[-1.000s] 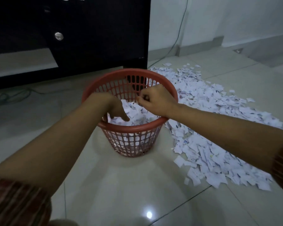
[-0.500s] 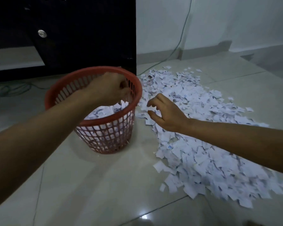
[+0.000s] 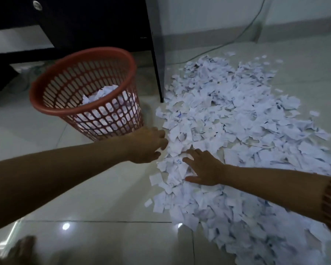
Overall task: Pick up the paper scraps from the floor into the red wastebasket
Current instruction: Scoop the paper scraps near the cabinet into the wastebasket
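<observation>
1. Both hands reach down to the near edge of the paper scraps (image 3: pixel 227 131) on the floor (image 3: pixel 84 188); my right hand (image 3: pixel 204 167) lies flat on them, fingers spread.
2. My left hand (image 3: pixel 147 146) sits at the pile's edge, fingers loosely curled, touching the scraps; whether it holds any I cannot tell.
3. Just left of the pile stands the red wastebasket (image 3: pixel 84 83), partly filled with scraps; behind it is a dark cabinet (image 3: pixel 84 22).

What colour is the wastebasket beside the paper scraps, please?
Red, with a lattice wall; the wastebasket shows in the head view.
</observation>
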